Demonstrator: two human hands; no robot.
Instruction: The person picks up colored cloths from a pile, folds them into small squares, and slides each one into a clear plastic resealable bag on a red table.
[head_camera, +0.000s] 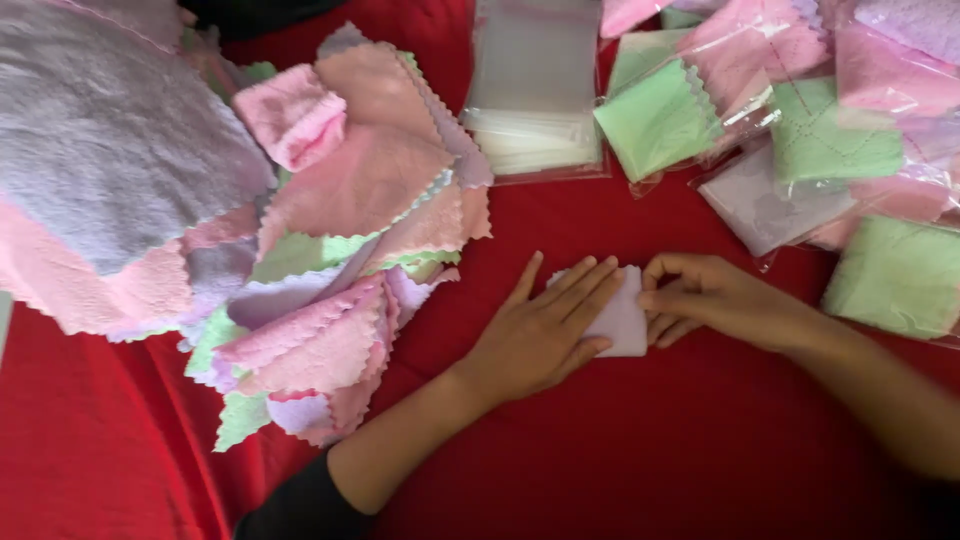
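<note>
— What is being handled, and where is it found?

— A small pale lilac cloth (622, 318), folded to a rectangle, is pinned flat on the red cover (620, 450). It lies under the fingers of the left hand (545, 335) and is pinched at its right edge by the fingertips of the right hand (700, 298). So the left hand is spread flat and pressing, not clenched; the right hand is closed in a light pinch on the cloth.

— How is it judged to handle?

— It is likely very light, soft and limp, with no stiffness of its own, so a fold would be lost unless held down. Nothing fragile or slippery is suggested; the fleecy nap should grip. A hold is best taken at a folded edge or corner, with the flat kept pressed.

— And the surface and surroundings?

— The red cover looks like soft fabric with slight creases; whether a desk lies beneath cannot be told. To the left of the left hand a loose heap of pink, green and lilac cloths (340, 250) with zigzag edges is spread. Beyond both hands a stack of clear bags (532, 100) is seen, and beyond and to the right of the right hand bagged cloths (800, 130) are piled.
</note>
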